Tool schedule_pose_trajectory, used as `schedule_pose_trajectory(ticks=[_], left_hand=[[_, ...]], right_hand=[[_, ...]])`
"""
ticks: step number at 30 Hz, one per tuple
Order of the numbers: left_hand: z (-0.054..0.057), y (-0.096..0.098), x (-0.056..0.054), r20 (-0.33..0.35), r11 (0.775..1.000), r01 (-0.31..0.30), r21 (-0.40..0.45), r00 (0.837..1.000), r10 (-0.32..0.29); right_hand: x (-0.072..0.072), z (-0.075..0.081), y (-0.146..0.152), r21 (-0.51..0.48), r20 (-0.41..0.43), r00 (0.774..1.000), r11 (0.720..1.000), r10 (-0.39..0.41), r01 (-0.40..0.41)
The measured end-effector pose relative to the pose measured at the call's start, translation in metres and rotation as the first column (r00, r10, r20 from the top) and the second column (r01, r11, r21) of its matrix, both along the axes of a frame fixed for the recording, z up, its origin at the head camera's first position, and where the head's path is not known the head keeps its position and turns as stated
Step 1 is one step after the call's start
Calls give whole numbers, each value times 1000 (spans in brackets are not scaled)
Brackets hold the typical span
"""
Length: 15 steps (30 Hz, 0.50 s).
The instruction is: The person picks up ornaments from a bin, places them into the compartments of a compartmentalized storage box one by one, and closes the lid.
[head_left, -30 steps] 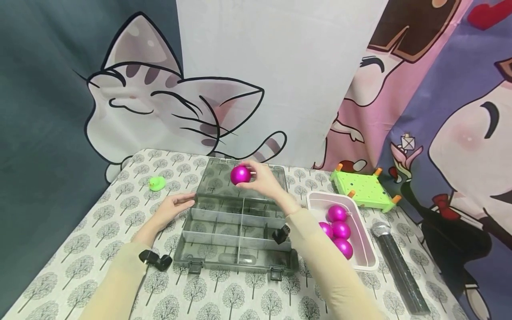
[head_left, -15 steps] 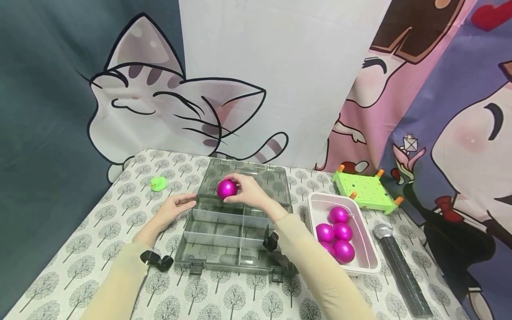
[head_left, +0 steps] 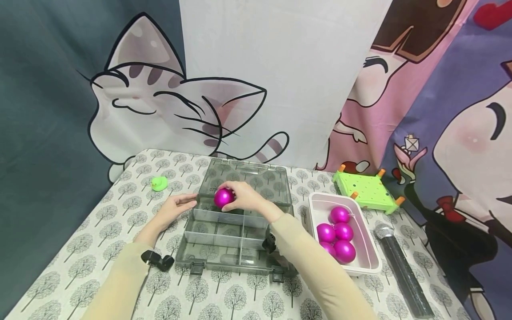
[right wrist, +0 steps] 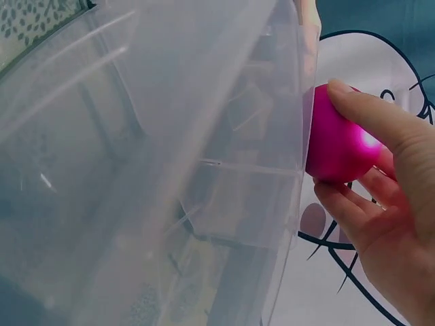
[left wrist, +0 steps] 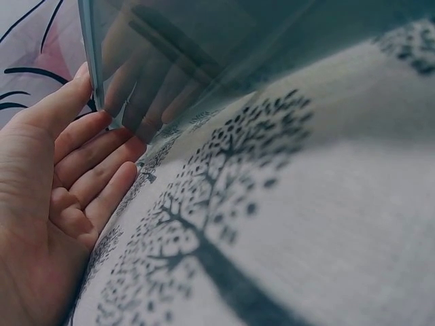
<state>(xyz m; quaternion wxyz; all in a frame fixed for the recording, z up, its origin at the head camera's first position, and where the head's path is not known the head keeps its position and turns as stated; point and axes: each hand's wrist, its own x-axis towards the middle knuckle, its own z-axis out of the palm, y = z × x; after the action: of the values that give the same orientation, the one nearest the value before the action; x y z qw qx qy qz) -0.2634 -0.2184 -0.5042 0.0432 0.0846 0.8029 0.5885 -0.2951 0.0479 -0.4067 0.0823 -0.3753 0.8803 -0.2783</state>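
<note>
A grey see-through compartment box (head_left: 212,252) stands on the table with its lid (head_left: 264,182) raised at the far side. My right hand (head_left: 246,196) holds a shiny magenta bauble (head_left: 223,198) between thumb and fingers, over the box's far-left compartment. In the right wrist view the bauble (right wrist: 340,139) shows beside a clear divider wall (right wrist: 303,136). At the box's left side is my left hand (head_left: 173,209), its fingers extended. The left wrist view has this hand's thumb and fingertips right at the box's edge (left wrist: 95,68).
A white tub (head_left: 370,240) holding several magenta baubles (head_left: 344,252) stands right of the box. Beyond it lie an upturned green pegged toy (head_left: 366,191) and a microphone (head_left: 404,271). A green rubber duck (head_left: 159,183) sits at the far left.
My right hand has carried the bauble left, nearer and lower, from in front of the raised lid to the far-left compartment. The left hand has stayed at the box's side.
</note>
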Motion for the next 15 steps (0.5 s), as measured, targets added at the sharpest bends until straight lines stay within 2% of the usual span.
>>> schedule_pose_trajectory(ticks=[4,11,15], left_hand=[[-2,0,-1,6,999,5,32,1000,-5],[0,0,1,-25,1000,0,-24,1000,-1],[1,0,1,-30,1000,3,-23,1000,-4]], right_hand=[[-1,-1,-2,14,11,1000,1000,14,-14],[-1,-1,-4,26,45,999,1000,9,-10],[-2,-2,-5,47,41,999,999,4,-6]])
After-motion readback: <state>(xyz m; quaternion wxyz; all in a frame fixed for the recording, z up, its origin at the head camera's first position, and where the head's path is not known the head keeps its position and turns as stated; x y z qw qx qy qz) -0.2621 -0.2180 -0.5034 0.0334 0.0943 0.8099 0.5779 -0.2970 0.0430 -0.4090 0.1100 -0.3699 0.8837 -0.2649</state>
